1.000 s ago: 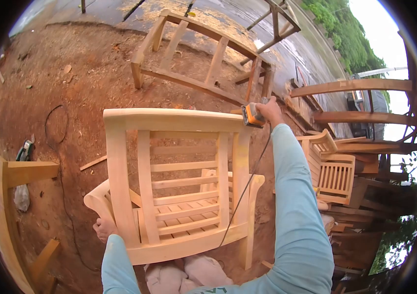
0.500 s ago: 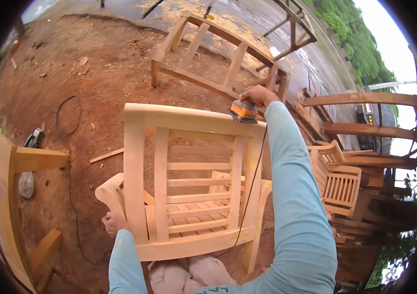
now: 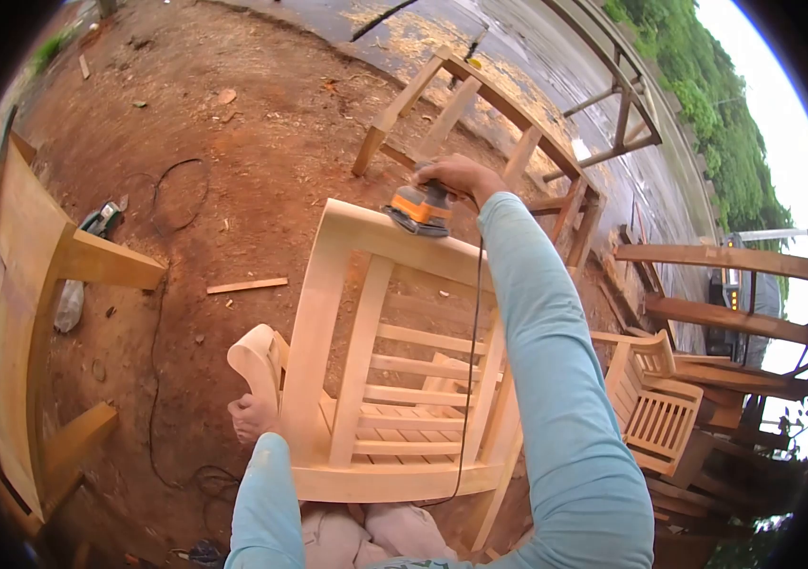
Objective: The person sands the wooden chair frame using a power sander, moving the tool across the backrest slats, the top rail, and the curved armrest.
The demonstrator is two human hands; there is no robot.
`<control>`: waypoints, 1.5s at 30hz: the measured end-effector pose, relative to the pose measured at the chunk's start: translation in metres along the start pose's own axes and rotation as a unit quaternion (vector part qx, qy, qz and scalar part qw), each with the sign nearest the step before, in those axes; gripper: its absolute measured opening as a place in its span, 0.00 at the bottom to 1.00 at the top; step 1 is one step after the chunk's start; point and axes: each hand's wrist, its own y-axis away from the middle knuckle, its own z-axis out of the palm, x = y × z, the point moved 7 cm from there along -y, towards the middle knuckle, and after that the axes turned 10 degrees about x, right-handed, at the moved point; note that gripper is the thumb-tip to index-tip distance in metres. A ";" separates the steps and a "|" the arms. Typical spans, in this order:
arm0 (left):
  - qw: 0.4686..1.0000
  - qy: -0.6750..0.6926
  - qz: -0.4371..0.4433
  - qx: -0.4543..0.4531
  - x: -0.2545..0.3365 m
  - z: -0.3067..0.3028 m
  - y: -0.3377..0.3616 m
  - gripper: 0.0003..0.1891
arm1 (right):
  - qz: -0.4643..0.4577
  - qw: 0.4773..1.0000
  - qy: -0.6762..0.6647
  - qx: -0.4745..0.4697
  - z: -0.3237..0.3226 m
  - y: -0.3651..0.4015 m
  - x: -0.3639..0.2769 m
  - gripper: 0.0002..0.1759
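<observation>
A pale slatted wooden armchair (image 3: 312,341) stands in front of me, the frame of its backrest facing me. My right hand (image 3: 464,178) is closed round an orange and black electric sander (image 3: 420,211), which rests on the backrest's top rail (image 3: 375,226), left of its middle. The sander's black cord (image 3: 473,379) hangs down across the slats beside my right forearm. At the chair's left side, my left hand (image 3: 253,419) is closed against the armrest (image 3: 255,353), just below its rounded end; its fingertips are partly hidden.
A bare wooden frame (image 3: 508,104) stands beyond the chair. To the left is a large wooden piece (image 3: 15,303) with legs, and a green tool (image 3: 102,220) behind it. A loose stick (image 3: 247,284) and cables lie on the dirt. Another slatted chair (image 3: 655,408) stands at right.
The sander has moved left along the top rail with my right hand. My view has shifted, and the chair appears further right and more tilted. My left hand keeps its place at the armrest.
</observation>
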 end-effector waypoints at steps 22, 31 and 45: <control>1.000 -0.003 0.019 0.014 0.004 -0.005 -0.001 0.15 | -0.092 0.996 0.018 0.001 0.049 -0.003 -0.088 0.30; 0.998 -0.002 0.021 0.053 0.003 -0.005 -0.001 0.15 | -0.024 0.998 0.051 0.021 -0.015 0.015 0.015 0.33; 1.000 -0.018 0.009 0.013 -0.004 0.002 -0.006 0.20 | 0.103 0.990 0.025 0.097 -0.132 0.079 0.194 0.37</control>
